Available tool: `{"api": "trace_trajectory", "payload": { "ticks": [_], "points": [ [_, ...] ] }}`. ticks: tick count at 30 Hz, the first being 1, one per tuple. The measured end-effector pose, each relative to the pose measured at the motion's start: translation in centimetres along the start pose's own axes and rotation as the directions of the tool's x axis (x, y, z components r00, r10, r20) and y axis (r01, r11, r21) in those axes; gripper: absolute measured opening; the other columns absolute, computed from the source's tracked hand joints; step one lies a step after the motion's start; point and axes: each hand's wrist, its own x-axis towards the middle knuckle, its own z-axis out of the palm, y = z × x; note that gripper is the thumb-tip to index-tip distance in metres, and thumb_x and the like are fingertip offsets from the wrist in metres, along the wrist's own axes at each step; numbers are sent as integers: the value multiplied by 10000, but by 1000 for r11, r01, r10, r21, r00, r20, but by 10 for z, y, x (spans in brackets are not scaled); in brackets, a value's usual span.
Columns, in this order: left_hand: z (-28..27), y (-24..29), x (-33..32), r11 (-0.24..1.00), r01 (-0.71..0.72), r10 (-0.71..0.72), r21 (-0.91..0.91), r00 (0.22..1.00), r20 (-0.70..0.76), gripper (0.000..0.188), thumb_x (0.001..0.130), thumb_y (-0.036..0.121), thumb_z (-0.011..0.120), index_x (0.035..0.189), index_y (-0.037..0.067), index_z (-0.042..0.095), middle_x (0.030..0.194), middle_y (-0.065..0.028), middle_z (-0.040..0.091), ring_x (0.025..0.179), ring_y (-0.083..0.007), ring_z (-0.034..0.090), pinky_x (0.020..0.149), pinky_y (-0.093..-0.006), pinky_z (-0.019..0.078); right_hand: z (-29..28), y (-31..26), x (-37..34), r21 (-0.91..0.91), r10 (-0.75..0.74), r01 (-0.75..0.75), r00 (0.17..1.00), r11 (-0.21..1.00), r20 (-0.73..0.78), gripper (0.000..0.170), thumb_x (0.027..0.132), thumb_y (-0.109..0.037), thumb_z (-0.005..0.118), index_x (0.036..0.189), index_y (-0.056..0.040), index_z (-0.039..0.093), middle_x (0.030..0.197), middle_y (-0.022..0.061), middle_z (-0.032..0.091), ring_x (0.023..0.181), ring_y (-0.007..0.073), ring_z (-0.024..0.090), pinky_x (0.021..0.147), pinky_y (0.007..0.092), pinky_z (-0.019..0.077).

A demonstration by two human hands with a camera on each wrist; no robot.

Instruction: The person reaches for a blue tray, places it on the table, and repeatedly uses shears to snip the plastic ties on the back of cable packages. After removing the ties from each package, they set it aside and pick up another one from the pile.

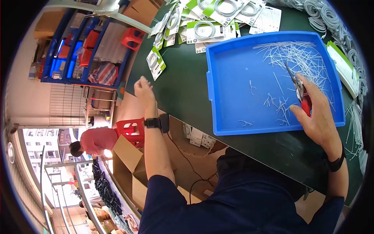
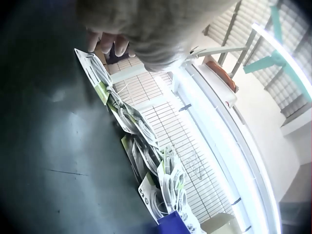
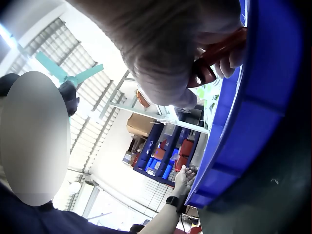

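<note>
My right hand (image 1: 317, 113) grips a pair of red-handled snips (image 1: 305, 106) over the blue tray (image 1: 233, 93), its metal blades pointing at a heap of thin white strips (image 1: 298, 58). In the right wrist view the red handle (image 3: 224, 51) lies across the fingers beside the tray wall (image 3: 229, 146). Off the left side of the tray, at the table's edge, my left hand (image 1: 145, 93) holds nothing, its fingers loosely bent. Close ahead of it lies a carded cable pack (image 1: 156, 64), a coiled grey cable on a white and green card.
Several more carded cables (image 1: 204, 31) are piled at the table's far side. Coiled grey cables (image 1: 331, 17) and a stack of cards (image 1: 343, 68) lie beyond the tray's right side. Loose white ties (image 1: 353, 124) are near my right forearm. A person in red (image 1: 97, 140) sits farther off.
</note>
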Motion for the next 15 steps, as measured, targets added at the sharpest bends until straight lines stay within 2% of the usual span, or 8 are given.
{"api": "trace_trajectory", "payload": {
  "ticks": [2,4,5,8,9,12,13,15],
  "points": [
    [27,-1,25,927,-250,228,279,968,108,520,988,430,683,1201,-43,644,1072,-147,707,944,-258,685,877,-375,560,-4,-5,1,9,40,-41,996,999,78,587,813,-125,825,1330,32,594,1086,214,656,950,328,636,866,393,526],
    [55,3,44,823,-316,260,473,948,182,592,941,458,727,1217,-59,644,1124,-197,717,1013,-312,701,922,-400,552,-13,-11,4,18,97,-102,977,995,188,587,801,-138,841,1307,39,602,1059,210,663,924,332,640,852,382,530],
    [66,5,52,753,-349,271,558,937,221,629,918,472,749,1226,-66,644,1150,-223,721,1047,-339,709,944,-412,548,-13,-9,3,28,87,-94,978,995,192,580,797,-145,847,1292,42,608,1044,208,666,911,332,642,845,378,532],
    [90,-4,74,729,-335,199,597,938,284,717,857,513,772,1279,-47,623,1273,-270,666,1191,-446,629,1050,-496,490,-10,-2,1,71,71,-85,981,994,182,575,788,-165,861,1265,48,621,1008,203,675,882,335,651,832,374,536],
    [94,-3,78,727,-276,102,629,949,299,722,859,482,765,1343,-21,580,1308,-274,655,1238,-450,608,1074,-511,470,-11,-4,2,96,79,-96,983,991,167,581,787,-170,864,1268,49,623,1004,204,679,878,339,656,831,378,536],
    [96,10,66,605,-208,11,769,967,254,759,851,452,767,1413,6,520,1310,-281,651,1254,-452,603,1081,-531,458,-11,-5,2,181,56,-77,992,981,114,610,790,-192,868,1293,51,622,1021,215,689,900,358,666,842,397,536],
    [95,13,63,576,-217,7,788,965,261,757,861,443,748,1446,39,488,1312,-288,653,1243,-441,620,1082,-542,452,-12,-4,2,212,39,-59,994,975,97,622,792,-200,868,1305,51,621,1032,219,692,913,366,669,848,405,535],
    [93,19,61,636,-215,47,742,970,240,728,874,454,725,1430,40,504,1292,-285,668,1207,-435,643,1072,-528,464,-13,0,2,172,4,-22,994,985,108,646,820,-217,845,1356,46,598,1065,231,693,950,377,667,871,418,530]
  ]
}}
